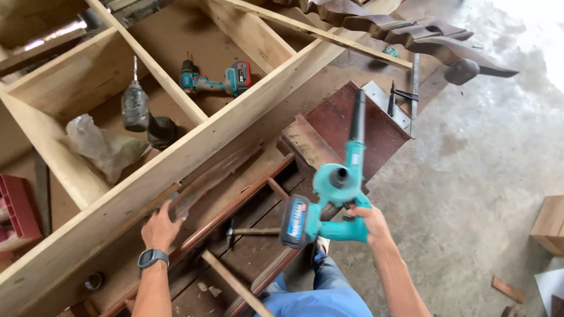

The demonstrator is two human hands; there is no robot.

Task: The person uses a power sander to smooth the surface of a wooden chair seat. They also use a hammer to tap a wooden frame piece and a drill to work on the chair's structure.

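My right hand grips the handle of a teal cordless blower. Its black nozzle points up and away over a reddish board. My left hand, with a watch on the wrist, rests on a dark strip of wood lying against the long pale beam of a wooden frame. A hammer lies on the dark framework between my hands.
In the frame's compartments lie a teal cordless drill, a dark drill and a crumpled plastic bag. A red crate sits at the left. Carved dark wood lies at the top. Concrete floor spreads right, with a wooden box.
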